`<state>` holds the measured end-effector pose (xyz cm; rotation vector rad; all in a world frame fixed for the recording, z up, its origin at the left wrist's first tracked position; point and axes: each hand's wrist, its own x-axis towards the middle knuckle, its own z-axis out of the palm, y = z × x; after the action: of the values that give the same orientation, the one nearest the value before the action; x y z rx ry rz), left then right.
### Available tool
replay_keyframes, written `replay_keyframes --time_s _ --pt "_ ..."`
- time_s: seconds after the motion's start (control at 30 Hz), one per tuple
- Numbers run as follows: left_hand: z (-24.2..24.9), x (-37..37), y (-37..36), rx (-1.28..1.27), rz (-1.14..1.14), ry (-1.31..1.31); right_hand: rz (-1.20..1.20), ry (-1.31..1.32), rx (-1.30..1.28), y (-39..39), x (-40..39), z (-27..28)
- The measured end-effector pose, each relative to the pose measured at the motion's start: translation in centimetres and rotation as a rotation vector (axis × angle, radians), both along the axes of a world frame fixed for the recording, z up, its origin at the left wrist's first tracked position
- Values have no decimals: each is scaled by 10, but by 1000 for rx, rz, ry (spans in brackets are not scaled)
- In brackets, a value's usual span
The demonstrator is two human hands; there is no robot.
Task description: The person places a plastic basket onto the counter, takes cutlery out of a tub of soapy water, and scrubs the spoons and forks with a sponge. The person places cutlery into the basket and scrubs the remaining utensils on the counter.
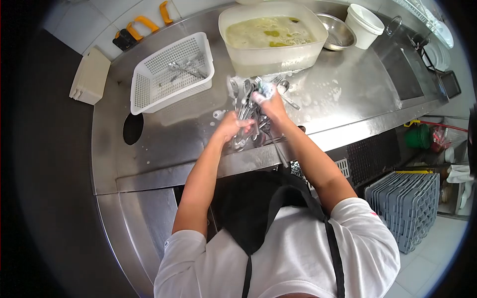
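the left hand [229, 125] is closed around the handles of a bundle of spoons [245, 107], held upright over the wet steel worktop [164, 134]. just beyond it, the right hand [268, 102] is curled around a soapy sponge [265, 89] pressed against the spoon heads. more cutlery lies on the worktop under both hands. past the right hand stands a tub of cloudy soapy water [272, 37]; beyond and outward of the left hand sits a white perforated basket [171, 69] holding a few spoons.
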<state>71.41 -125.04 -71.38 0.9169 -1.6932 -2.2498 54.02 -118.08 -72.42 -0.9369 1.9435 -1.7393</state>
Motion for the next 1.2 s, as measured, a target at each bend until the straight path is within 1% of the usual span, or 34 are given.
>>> replay_keyframes --time_s 0.07,0.13,0.2,0.23,0.27,0.33,0.37,0.47,0.5,0.6,0.63,0.73,0.77,0.8,0.83,0.9,0.93,0.97,1.0,1.07,1.1,1.13,1.2 --pt "-9 -6 0 -53 -23 49 51 -97 -261 -11 24 -1" --pt "-13 -14 0 -67 24 111 94 -229 -217 -14 24 8" --pt "-2 -21 5 -81 100 164 116 -363 -221 -32 14 -3" --pt "-6 -22 -3 -92 19 225 95 -209 -292 -46 4 -22" --pt "-3 -25 -5 -44 38 230 94 -219 -265 -47 3 -18" --pt "4 -27 -7 57 86 244 102 -234 -206 -48 2 8" --pt "10 -28 -7 85 121 239 216 -462 -70 -38 -2 38" --pt "15 -23 -12 -118 97 241 383 -473 -294 -32 2 75" --pt "12 -21 -20 -179 -49 211 423 -404 -278 -27 6 85" --pt "18 -19 -23 -204 -153 121 426 1 -221 -30 2 90" --pt "21 -20 -21 -219 -91 145 413 -110 -210 -29 4 91" --pt "29 -21 -7 -227 72 220 412 67 -201 -37 5 95" --pt "28 -22 -5 -209 109 254 427 81 -237 -34 8 104" --pt "27 -21 -4 -190 148 287 418 16 -267 -37 8 103" --pt "26 -18 -8 -300 55 218 409 -52 -295 -41 8 100" --pt "14 -18 -15 -395 31 140 387 -164 -371 -39 9 104" --pt "9 -18 -17 -445 19 103 343 -70 -421 -38 5 99" --pt "21 -21 -4 -328 182 115 303 62 -320 -27 7 110" --pt "5 -26 -7 -497 254 108 262 193 -218 -14 13 121" --pt "-32 -37 -21 -838 389 94 250 434 -420 -17 38 100" --pt "-20 -37 -16 -1010 393 228 239 757 -272 -7 53 111" --pt "-10 -37 -5 -998 421 118 320 805 -130 -5 63 112" --pt "-2 -38 10 -975 472 -99 200 1049 -141 -26 51 74"
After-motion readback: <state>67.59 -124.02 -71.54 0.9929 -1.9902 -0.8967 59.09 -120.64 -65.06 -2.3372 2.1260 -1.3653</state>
